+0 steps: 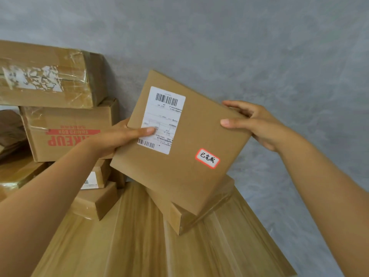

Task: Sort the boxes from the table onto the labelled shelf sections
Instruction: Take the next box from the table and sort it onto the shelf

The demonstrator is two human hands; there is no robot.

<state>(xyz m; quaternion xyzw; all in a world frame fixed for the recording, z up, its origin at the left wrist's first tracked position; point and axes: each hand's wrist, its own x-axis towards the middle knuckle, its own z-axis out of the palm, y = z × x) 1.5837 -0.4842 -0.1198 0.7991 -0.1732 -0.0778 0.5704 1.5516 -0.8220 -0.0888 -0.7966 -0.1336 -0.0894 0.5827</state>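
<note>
Both hands hold one flat box (179, 140) tilted in the air above the table (139, 236) — the left hand (117, 136) grips its left edge with the thumb on the shipping label (161, 119), the right hand (253, 124) pinches the far right corner. Its long axis runs from near left to far right, between the hands, and its red-framed sticker (207, 158) faces the person. No shelf is in view, so the box probably must be carried away from the table and the stack (65, 124) on the left.
</note>
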